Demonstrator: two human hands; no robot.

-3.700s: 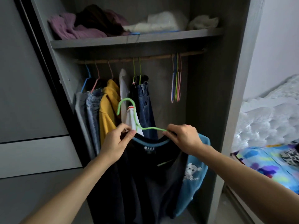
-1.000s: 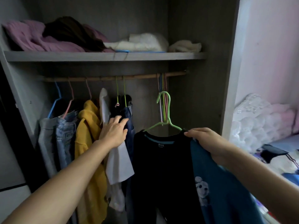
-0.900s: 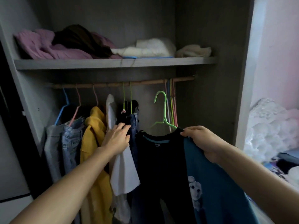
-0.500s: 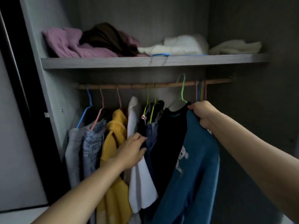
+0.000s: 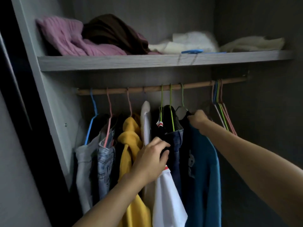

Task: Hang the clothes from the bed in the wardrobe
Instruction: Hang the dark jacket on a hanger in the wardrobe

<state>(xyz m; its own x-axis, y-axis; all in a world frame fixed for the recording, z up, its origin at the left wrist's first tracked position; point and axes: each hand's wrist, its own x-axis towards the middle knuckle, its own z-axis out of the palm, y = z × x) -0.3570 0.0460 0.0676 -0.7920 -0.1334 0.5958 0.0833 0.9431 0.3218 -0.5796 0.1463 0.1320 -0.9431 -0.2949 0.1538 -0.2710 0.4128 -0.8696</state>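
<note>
The right hand (image 5: 197, 119) grips the blue shirt (image 5: 203, 161) by its shoulder, under the rod (image 5: 131, 90). The left hand (image 5: 150, 161) curls its fingers round dark clothes (image 5: 173, 123) beside it.

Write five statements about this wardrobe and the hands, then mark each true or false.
1. The green hanger of the blue-sleeved shirt hooks over the rail. True.
2. The right hand grips that shirt at its shoulder. True.
3. The left hand holds an empty hanger. False: it grips a dark garment beside the white shirt.
4. The empty hangers hang at the rail's left end. False: they hang at its right end.
5. A pink knit lies on the shelf. True.
</note>
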